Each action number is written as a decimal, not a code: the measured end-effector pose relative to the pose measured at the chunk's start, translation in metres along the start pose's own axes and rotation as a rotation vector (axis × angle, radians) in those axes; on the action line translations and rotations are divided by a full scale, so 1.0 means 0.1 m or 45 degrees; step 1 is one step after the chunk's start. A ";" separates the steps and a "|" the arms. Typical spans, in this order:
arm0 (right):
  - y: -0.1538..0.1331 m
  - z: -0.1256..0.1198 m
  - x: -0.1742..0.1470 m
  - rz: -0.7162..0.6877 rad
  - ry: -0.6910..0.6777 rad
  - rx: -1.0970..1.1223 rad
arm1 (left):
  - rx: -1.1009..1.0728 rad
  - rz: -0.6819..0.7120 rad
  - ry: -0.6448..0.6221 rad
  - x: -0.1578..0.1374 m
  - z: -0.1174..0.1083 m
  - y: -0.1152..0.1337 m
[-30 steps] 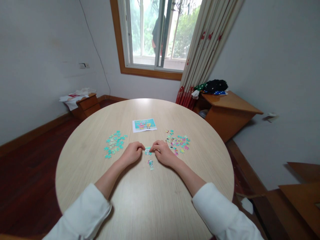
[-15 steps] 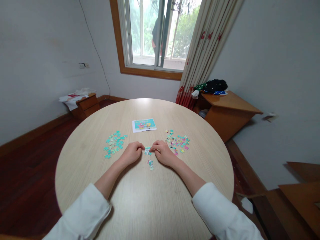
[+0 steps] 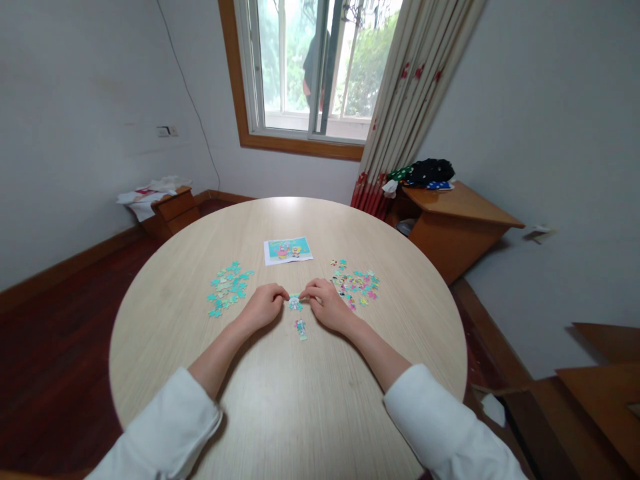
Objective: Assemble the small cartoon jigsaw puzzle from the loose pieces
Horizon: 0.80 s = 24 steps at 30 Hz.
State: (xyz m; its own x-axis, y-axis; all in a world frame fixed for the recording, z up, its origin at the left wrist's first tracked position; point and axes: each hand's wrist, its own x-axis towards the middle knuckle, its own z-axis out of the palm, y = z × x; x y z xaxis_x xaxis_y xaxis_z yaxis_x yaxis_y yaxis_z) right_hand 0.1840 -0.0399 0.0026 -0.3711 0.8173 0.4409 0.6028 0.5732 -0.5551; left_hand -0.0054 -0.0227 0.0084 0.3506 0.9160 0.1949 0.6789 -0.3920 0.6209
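Between my hands a small cluster of joined jigsaw puzzle pieces point(image 3: 295, 303), pale blue with a drawn figure, lies flat on the round table point(image 3: 300, 413). My left hand point(image 3: 267, 303) is closed, its fingertips at the cluster's left edge. From the other side my right hand point(image 3: 323, 303) has its curled fingers at the right edge. Both hands rest low on the tabletop. Just below the cluster, apart from it, is a second joined strip of puzzle pieces point(image 3: 301, 329) in pink, blue and green.
Loose teal and green pieces point(image 3: 229, 287) spread on the left. More mixed-colour pieces point(image 3: 360, 285) lie on the right, some near my right hand. A printed reference picture point(image 3: 289, 251) is beyond my hands. A wooden cabinet point(image 3: 465, 207) stands past the table's right edge.
Almost nothing differs. My right fingertips have shifted very slightly at the cluster's right edge; both hands stay in place.
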 end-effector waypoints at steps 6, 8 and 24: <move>0.04 -0.09 0.01 0.034 0.138 -0.002 | 0.003 -0.007 -0.001 0.00 0.01 -0.01; 0.08 -0.16 0.01 0.049 0.193 -0.016 | 0.000 -0.012 0.002 0.00 0.01 -0.01; 1.00 -0.90 -0.14 0.625 0.718 -0.236 | -0.057 -0.026 0.045 0.01 -0.01 -0.02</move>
State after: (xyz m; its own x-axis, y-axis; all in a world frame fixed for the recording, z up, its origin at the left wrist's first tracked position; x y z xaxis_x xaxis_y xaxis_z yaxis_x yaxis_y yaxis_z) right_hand 0.3131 0.0009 0.0047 0.3560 0.7926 0.4951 0.7322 0.0926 -0.6748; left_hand -0.0068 -0.0215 0.0081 0.3133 0.9266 0.2079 0.6557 -0.3694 0.6585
